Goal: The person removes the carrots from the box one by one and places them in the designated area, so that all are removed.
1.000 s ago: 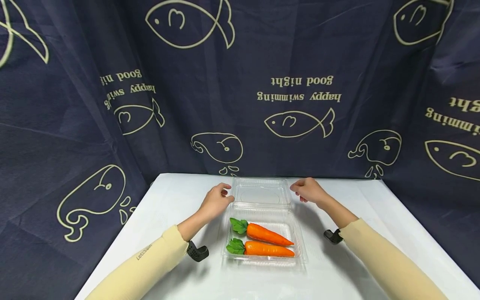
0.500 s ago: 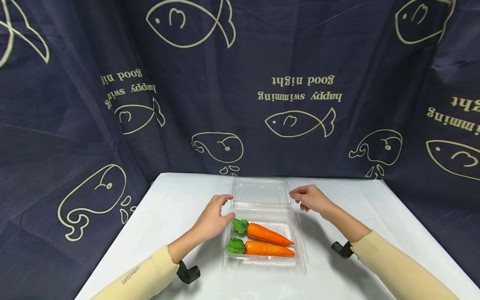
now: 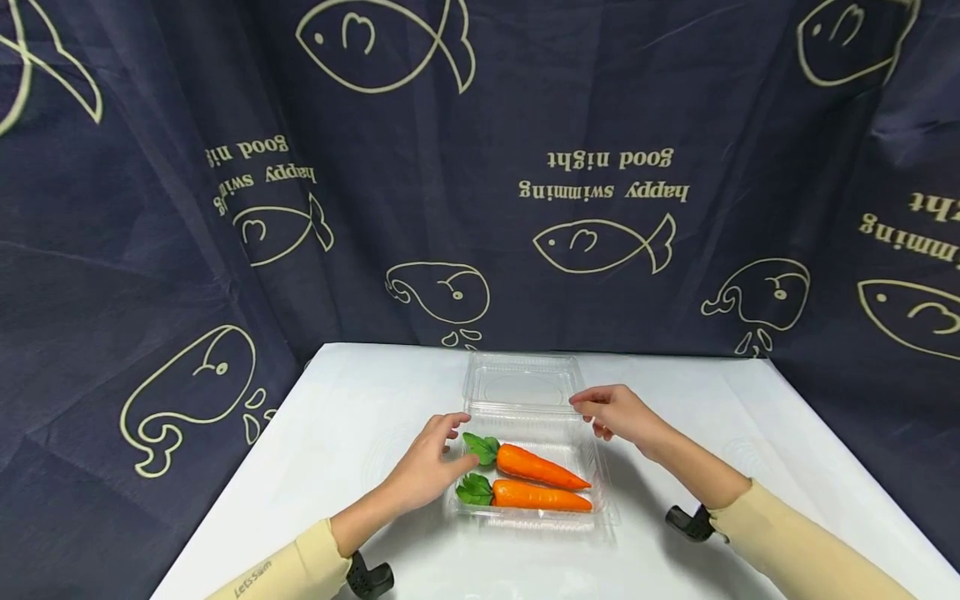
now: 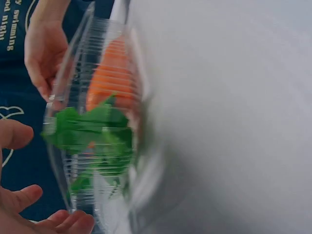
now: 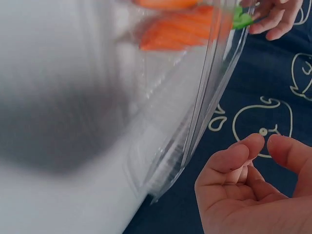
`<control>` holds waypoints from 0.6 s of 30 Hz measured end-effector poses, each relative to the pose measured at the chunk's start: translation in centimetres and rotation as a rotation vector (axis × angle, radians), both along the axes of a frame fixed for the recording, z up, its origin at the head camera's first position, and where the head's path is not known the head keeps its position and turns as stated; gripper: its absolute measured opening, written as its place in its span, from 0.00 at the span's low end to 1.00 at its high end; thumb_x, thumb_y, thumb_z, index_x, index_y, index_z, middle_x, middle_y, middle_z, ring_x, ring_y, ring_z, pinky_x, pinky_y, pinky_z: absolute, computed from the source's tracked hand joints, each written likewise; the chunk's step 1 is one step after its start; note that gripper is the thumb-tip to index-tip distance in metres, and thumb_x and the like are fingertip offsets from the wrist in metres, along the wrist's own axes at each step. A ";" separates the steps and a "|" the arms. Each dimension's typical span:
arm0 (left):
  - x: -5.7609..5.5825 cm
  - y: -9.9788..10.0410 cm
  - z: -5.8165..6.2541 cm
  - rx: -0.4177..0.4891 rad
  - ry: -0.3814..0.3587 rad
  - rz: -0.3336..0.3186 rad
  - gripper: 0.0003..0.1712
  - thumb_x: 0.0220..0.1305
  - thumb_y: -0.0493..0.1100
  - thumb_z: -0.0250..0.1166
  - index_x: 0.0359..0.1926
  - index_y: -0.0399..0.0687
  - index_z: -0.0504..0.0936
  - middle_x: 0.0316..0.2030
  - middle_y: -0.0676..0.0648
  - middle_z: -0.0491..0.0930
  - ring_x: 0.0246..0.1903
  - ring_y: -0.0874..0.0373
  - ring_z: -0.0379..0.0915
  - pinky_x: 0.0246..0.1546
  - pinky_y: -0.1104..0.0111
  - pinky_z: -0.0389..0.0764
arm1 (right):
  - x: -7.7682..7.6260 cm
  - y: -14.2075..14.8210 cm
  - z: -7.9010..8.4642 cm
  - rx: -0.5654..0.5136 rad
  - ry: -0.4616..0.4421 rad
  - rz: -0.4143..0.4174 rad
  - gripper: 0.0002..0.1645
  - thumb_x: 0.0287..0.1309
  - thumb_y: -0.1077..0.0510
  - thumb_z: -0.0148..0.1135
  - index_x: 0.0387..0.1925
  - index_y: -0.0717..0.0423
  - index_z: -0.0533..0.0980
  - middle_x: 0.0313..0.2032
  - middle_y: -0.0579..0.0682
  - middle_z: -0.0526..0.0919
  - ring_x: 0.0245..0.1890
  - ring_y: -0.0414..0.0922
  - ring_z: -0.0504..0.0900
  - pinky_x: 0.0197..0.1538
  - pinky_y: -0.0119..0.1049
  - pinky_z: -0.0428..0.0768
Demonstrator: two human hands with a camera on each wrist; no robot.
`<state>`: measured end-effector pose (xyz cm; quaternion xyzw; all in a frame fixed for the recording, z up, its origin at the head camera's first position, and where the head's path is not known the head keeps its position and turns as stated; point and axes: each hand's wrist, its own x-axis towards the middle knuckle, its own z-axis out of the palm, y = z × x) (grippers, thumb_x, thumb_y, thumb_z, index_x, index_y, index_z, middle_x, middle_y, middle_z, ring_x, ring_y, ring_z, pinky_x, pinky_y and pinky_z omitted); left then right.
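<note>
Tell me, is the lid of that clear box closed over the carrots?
No, the lid lies folded back flat on the table behind the tray, and the two carrots sit uncovered.

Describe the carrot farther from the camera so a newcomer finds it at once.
On the white table sits a clear box between two hands. Two carrots lie inside; this carrot is the rear one, angled, next to the open lid.
</note>
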<state>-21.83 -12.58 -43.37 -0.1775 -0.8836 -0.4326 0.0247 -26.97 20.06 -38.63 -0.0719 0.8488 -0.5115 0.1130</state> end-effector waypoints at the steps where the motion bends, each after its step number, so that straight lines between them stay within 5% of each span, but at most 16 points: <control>1: 0.1 0.0 -0.2 0.007 -0.006 -0.002 0.33 0.64 0.50 0.67 0.68 0.50 0.70 0.61 0.40 0.71 0.59 0.45 0.71 0.59 0.50 0.75 | 0.1 -0.1 0.0 -0.008 -0.002 0.001 0.19 0.67 0.56 0.61 0.54 0.63 0.80 0.32 0.52 0.77 0.23 0.43 0.73 0.29 0.34 0.75; 18: 0.6 -0.8 -2.3 0.074 -0.097 -0.090 0.43 0.61 0.55 0.70 0.72 0.46 0.66 0.66 0.44 0.68 0.63 0.45 0.68 0.60 0.51 0.76 | 2.2 -2.1 -0.9 -0.176 -0.058 0.064 0.22 0.66 0.58 0.61 0.58 0.66 0.77 0.28 0.48 0.73 0.25 0.42 0.71 0.30 0.33 0.74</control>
